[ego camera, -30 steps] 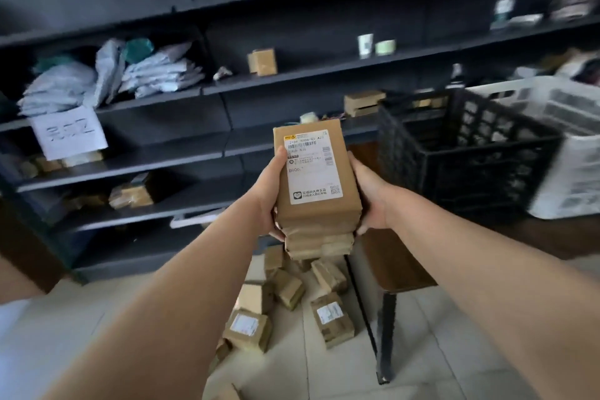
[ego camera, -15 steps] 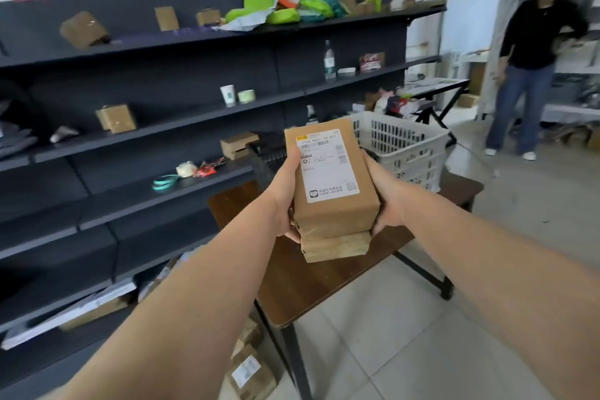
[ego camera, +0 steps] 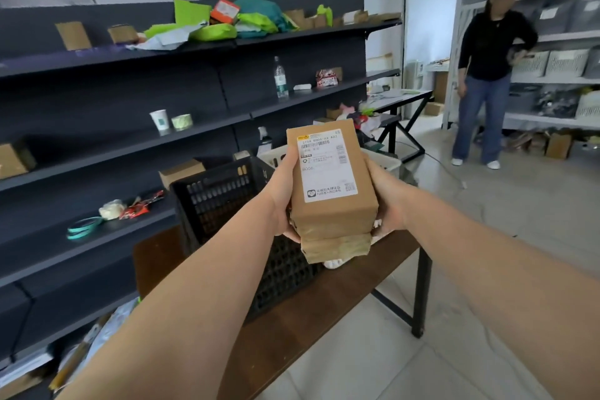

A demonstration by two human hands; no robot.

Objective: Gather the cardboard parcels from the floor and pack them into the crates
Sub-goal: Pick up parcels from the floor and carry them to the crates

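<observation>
Both hands up, left hand (ego camera: 281,196) and right hand (ego camera: 386,201) clamping a stack of parcels (ego camera: 331,185), fingers gripping its sides, black crate (ego camera: 224,221) on the counter (ego camera: 324,308) just behind

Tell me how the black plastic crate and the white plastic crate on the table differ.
The black lattice plastic crate sits nearer the shelving and shows most of its side wall; the white lattice plastic crate stands beyond it, with only its rim and small bits visible. The stack of brown cardboard parcels, held between the left hand and right hand, hides most of the white one. Both rest on the brown wooden table.
</observation>
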